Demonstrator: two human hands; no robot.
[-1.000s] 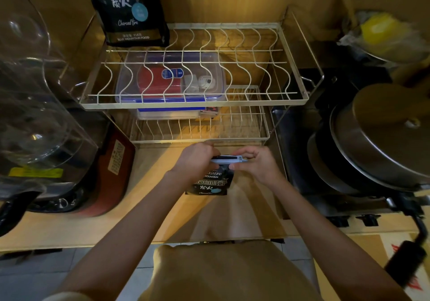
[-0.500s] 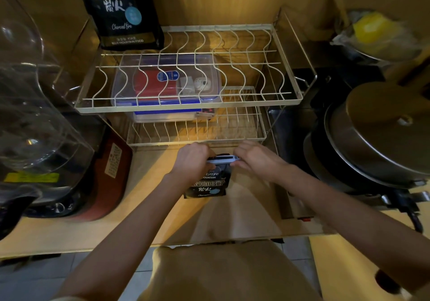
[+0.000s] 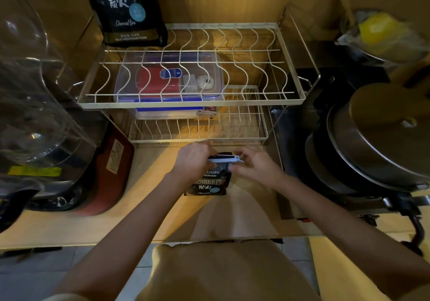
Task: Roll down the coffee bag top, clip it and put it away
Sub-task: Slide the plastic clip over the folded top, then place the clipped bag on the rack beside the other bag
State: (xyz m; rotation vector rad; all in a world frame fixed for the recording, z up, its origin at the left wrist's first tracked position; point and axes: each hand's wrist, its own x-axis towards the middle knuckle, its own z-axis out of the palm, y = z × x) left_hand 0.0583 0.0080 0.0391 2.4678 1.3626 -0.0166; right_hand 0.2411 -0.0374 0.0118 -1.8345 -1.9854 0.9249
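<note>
Currently, at far left a clear plastic container (image 3: 35, 105) stands on the wooden counter (image 3: 149, 214). Next, the left hand (image 3: 193, 158) is closed around the upper left of the small coffee bag (image 3: 209, 181), which stands on the counter in front of the wire rack (image 3: 193, 77). A pale clip (image 3: 224, 159) lies across the bag's rolled top. The right hand (image 3: 253, 164) pinches the clip's right end between its fingertips. A lidded pot (image 3: 381, 137) sits at far right
</note>
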